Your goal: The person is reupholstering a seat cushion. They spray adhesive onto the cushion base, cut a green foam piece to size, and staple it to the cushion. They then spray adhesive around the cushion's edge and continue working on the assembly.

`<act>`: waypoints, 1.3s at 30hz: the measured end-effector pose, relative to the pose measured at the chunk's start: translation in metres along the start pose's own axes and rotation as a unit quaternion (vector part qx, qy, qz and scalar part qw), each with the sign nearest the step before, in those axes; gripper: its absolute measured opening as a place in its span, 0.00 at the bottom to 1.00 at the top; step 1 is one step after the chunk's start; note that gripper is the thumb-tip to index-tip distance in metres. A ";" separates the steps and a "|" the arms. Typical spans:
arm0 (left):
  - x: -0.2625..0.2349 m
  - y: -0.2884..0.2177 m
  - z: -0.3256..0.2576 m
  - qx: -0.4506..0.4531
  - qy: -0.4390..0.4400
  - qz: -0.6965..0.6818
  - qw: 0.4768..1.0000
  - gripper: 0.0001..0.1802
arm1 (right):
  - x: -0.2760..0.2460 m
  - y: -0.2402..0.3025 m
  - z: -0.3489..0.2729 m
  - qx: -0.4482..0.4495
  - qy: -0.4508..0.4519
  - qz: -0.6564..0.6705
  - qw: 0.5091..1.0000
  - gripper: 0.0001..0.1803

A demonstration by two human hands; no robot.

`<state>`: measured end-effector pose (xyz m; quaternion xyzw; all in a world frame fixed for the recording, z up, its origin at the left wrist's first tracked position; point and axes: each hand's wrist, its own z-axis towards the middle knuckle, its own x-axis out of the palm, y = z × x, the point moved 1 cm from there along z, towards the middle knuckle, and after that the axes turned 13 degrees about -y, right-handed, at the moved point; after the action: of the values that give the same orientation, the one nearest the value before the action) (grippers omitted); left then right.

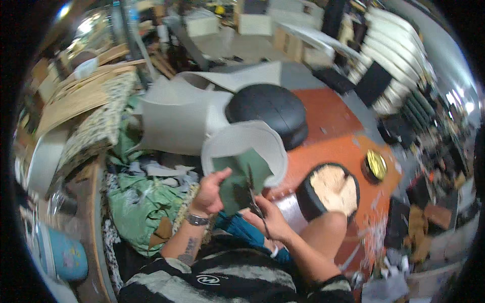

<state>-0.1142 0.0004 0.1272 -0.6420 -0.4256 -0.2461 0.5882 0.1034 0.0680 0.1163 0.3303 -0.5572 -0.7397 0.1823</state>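
Head view: the left hand (209, 192) grips a piece of green fabric (237, 177), thumb up along its left edge and fingers closed behind it, holding it upright in front of the chest. The right hand (270, 217) holds dark scissors (254, 199), fingers closed round the handles; the blades point up into the lower right edge of the fabric. How wide the blades stand cannot be told, as they blur against the cloth.

The cut looks under way rather than finished: the green piece is in one part above the blades, so most of the cutting seems left. Behind it curls a pale grey sheet (252, 144), touching or just behind the fabric. Scraps of green and white cloth (144, 197) lie heaped to the left.

On the orange floor (343, 146) to the right are a round black seat base with a pale wooden face (331, 189), a small round gold tin (376, 164) just beyond it, and a black round cushion (270, 111) farther off. A light blue tub with a small picture label (65, 257) stands at lower left; its print is too small to tell.
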 end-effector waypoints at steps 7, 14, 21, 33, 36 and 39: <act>0.017 0.004 0.009 -0.016 0.024 0.047 0.999 0.26 | -0.015 0.018 -0.009 0.049 -0.048 -0.001 0.998 0.37; 0.036 0.013 0.005 -0.006 -0.026 0.027 0.999 0.24 | -0.020 0.019 -0.012 0.060 -0.054 0.000 0.997 0.37; 0.020 0.007 0.006 -0.057 0.040 0.010 0.998 0.27 | -0.011 0.016 -0.013 0.068 -0.057 0.007 0.996 0.32; 0.017 0.007 0.001 -0.073 0.007 0.003 0.997 0.25 | -0.009 0.034 -0.015 0.066 -0.079 -0.078 0.992 0.24; 0.014 0.010 0.002 -0.106 0.026 -0.007 0.994 0.25 | -0.005 0.029 -0.015 0.076 -0.079 -0.038 0.993 0.25; 0.011 0.014 0.001 -0.089 0.011 -0.004 0.996 0.26 | -0.003 0.027 -0.016 0.047 -0.100 -0.028 0.994 0.27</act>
<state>-0.0969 0.0053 0.1286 -0.6874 -0.3979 -0.2922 0.5327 0.1135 0.0505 0.1398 0.2788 -0.5975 -0.7466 0.0892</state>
